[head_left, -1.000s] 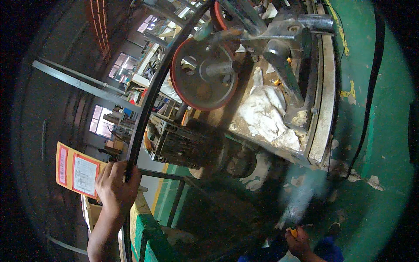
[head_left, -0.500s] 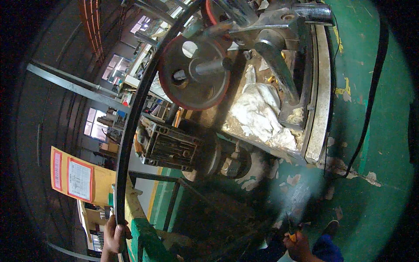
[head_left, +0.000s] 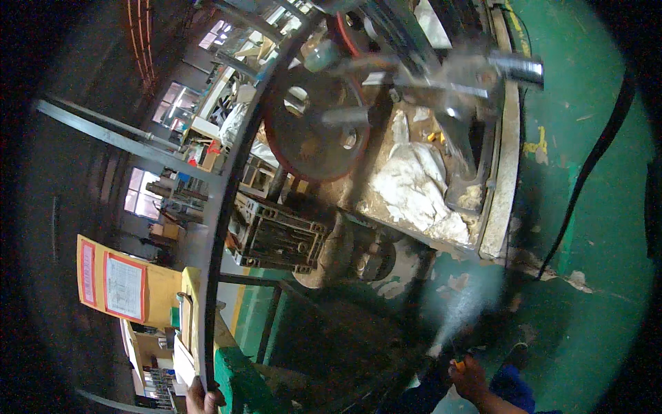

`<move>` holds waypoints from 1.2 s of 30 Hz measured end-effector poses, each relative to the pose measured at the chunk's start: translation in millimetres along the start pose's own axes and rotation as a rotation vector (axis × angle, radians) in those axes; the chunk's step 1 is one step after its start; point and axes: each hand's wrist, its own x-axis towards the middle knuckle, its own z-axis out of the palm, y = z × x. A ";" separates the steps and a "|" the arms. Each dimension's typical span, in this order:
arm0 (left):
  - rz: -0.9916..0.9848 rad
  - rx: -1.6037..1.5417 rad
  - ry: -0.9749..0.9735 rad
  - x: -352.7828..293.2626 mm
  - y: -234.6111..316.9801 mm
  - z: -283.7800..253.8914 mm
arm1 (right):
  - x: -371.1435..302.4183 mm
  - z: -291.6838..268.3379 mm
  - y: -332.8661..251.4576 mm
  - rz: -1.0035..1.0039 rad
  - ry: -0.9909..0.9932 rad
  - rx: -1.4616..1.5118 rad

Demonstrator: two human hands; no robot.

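A long, narrow black strip point(head_left: 219, 228) runs in a slight curve from the top of the view down to the lower left. My left hand point(head_left: 204, 399) is closed around its lower end, partly cut off by the bottom edge. At the lower right, my right hand point(head_left: 472, 379) is closed on a small tool with a yellow-orange handle point(head_left: 458, 365). A thin dark shaft points up from it; its exact kind does not show. Beyond the strip stands a machine with a large red-rimmed wheel point(head_left: 310, 141) and a motion-blurred metal crank arm point(head_left: 452, 83).
White cloth point(head_left: 414, 186) lies on the machine's dirty base. A ribbed metal housing point(head_left: 283, 238) sits below the wheel. A yellow board with papers point(head_left: 160, 286) stands at left, near a green-and-yellow frame point(head_left: 238, 376). A black cable point(head_left: 593, 169) hangs over the green floor point(head_left: 593, 276).
My left hand has moved down and slightly right, and the strip has shifted right with it. The crank arm has turned and is now blurred. My right hand stays nearly in place, still holding the tool.
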 end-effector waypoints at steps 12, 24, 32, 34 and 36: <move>-0.093 0.616 -0.184 -39.8 89.2 14.0 | 29.3 -124.9 -248.7 -0.108 0.016 -0.194; 0.040 0.423 -0.057 -78.4 54.0 -3.0 | 206.8 -182.1 -559.6 -0.562 0.209 -0.702; 0.018 0.359 -0.039 -98.2 21.1 -13.6 | 257.9 -158.7 -618.7 -0.473 -0.013 -1.083; 0.018 0.338 -0.051 -102.1 13.0 -18.0 | 257.5 -151.7 -626.4 -0.407 -0.103 -1.135; 0.027 0.317 -0.042 -106.4 3.3 -20.2 | 252.7 -142.9 -632.3 -0.428 -0.148 -1.146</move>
